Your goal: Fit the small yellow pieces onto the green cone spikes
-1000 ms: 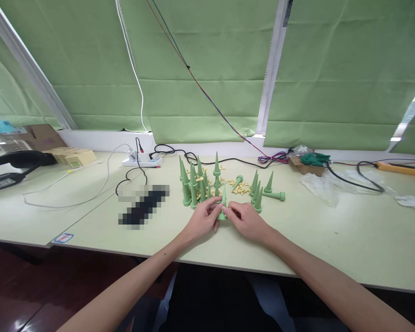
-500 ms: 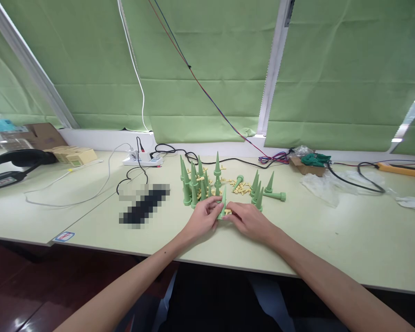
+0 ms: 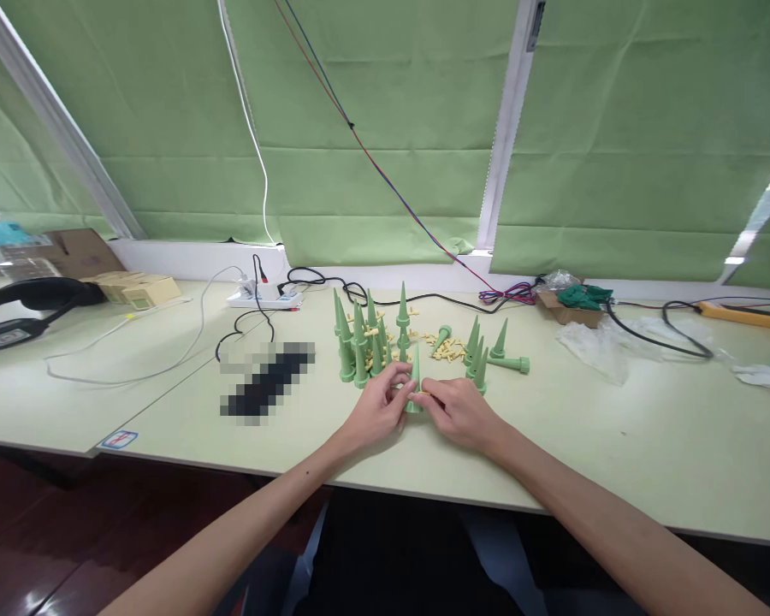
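My left hand [image 3: 383,402] is closed round the side of a green plastic cone-shaped spike [image 3: 415,368], which stands point up near the front of the table. From the right, my right hand [image 3: 460,409] pinches a small yellow plastic peg [image 3: 423,394] against the spike's lower body; the fingers hide most of the peg. Behind my left hand, several green spikes [image 3: 360,364] stand close together, some with yellow pegs sticking out of them. A loose heap of yellow pegs [image 3: 450,349] lies beyond my hands. More green spikes [image 3: 480,370] stand to its right.
One green spike [image 3: 510,364] lies on its side at the right. A power strip [image 3: 266,298] with cables sits at the back. Headphones [image 3: 32,308] lie at far left. A small cardboard box [image 3: 571,313] and clear plastic bags [image 3: 594,351] are at the back right.
The yellow peg in my right hand has moved left, up against the spike. The spike now stands a little more upright and slightly lower in view.
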The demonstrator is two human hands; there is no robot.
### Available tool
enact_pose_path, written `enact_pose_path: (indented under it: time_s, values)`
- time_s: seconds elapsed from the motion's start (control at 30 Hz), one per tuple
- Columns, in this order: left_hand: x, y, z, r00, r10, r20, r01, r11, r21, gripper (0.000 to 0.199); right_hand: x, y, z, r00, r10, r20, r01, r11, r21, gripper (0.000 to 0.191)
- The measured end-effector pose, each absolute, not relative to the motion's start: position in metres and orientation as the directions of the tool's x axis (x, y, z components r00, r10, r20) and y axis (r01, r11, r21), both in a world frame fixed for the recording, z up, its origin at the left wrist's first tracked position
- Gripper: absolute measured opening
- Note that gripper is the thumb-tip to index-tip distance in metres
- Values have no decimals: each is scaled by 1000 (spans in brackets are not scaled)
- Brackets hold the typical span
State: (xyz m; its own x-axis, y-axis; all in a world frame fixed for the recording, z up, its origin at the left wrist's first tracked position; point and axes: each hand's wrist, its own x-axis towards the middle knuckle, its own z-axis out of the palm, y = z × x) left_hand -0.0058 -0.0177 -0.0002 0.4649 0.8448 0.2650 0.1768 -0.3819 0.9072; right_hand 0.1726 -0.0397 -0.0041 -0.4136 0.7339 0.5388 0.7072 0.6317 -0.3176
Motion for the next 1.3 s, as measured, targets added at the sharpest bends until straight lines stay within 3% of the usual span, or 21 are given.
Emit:
enact_pose_path:
  time_s: [0.23,0.8,1.07,1.3]
  values:
    - [-5,-20,-1,483,821,305,153,-422,894,25,171,-38,-6,-349,764,543,732,584,-352,42]
    - [-5,-21,-3,494,781,382,209,-533,820,15,167,-35,-4,-238,840,488,568,528,-631,48]
    - [-3,-17,-1,410,836,365,157,-459,875,19,167,-42,-1,-301,812,499,610,567,-554,41]
    - [-4,-17,0,450,836,313,146,-414,898,30,166,-43,-4,-366,757,541,630,630,-454,32]
